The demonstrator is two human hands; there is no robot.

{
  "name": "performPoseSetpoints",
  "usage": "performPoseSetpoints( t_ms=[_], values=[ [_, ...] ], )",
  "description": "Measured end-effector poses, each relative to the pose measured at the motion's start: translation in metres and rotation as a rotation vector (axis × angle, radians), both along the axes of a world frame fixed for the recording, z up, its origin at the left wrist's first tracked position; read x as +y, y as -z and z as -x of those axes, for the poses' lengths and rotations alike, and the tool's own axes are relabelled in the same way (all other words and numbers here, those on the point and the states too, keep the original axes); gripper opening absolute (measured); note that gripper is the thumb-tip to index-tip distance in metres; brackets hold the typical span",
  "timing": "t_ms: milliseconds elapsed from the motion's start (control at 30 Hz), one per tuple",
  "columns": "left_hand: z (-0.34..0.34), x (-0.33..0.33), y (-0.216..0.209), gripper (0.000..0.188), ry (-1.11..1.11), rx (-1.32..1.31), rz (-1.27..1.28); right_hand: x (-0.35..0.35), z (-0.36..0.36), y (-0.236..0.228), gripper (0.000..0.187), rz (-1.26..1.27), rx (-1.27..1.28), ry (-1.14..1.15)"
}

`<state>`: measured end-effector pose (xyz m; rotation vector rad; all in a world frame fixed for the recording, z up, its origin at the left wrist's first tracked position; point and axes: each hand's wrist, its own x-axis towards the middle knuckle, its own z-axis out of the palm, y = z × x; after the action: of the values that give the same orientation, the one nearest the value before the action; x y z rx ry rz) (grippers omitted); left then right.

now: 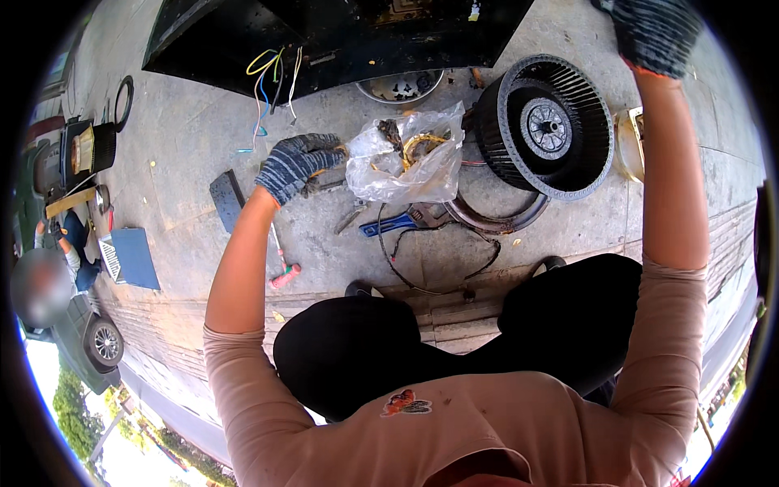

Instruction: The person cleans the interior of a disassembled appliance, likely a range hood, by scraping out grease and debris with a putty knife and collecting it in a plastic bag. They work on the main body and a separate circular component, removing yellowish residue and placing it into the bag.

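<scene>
My left hand (pixel 300 166), in a grey and black knit glove, is closed with its fingertips at the left edge of a clear plastic bag (pixel 381 183). Yellowish and dark bits show inside the bag, which lies on the concrete. Up at the top right, my right hand (pixel 661 36) wears a matching glove. The picture's edge cuts off most of its fingers, so what they hold, if anything, is hidden. Nearest below it stands a black blower wheel (pixel 596 130) with a round metal hub. A blue-handled adjustable wrench (pixel 389 224) rests below the bag.
A large black metal housing (pixel 324 36) with loose coloured wires (pixel 262 81) fills the far side. Around the bag lie a metal ring (pixel 519 219), a thin dark cable (pixel 406 280), a red-headed hammer (pixel 286 276) and a dark plate (pixel 227 199). Another person (pixel 69 252) is at far left.
</scene>
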<state>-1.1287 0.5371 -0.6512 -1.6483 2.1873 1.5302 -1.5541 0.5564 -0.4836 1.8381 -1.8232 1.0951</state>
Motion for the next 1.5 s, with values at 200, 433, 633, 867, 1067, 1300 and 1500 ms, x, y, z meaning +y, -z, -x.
performPoseSetpoints(
  t_ms=[200,433,633,867,1067,1300,1500],
  values=[
    [-0.019,0.043,0.031,0.045,-0.034,-0.071,-0.109,0.074,-0.115,0.079,0.024,-1.208,-1.026,-0.296],
    [0.027,0.045,0.068,0.042,0.035,0.072,-0.188,0.149,-0.142,0.326,0.066,-1.343,-0.385,0.051],
    [0.026,0.073,0.072,0.03,-0.017,0.294,-0.207,0.114,-0.209,0.314,0.068,-1.049,-0.847,0.287],
    [0.001,0.077,0.023,0.036,-0.116,0.126,-0.238,0.095,-0.224,0.29,0.045,-1.055,-0.887,0.294],
    [-0.04,0.009,-0.036,0.035,-0.203,0.189,0.104,0.095,-0.189,0.316,0.063,-1.173,-1.111,0.168],
    [-0.019,-0.085,-0.011,0.032,0.056,0.108,0.381,0.088,-0.166,0.243,0.107,-1.4,-0.421,-0.1],
    [0.007,-0.127,0.023,0.03,0.378,-0.247,0.402,0.098,-0.113,0.172,0.094,-1.554,0.102,-0.337]
  ],
)
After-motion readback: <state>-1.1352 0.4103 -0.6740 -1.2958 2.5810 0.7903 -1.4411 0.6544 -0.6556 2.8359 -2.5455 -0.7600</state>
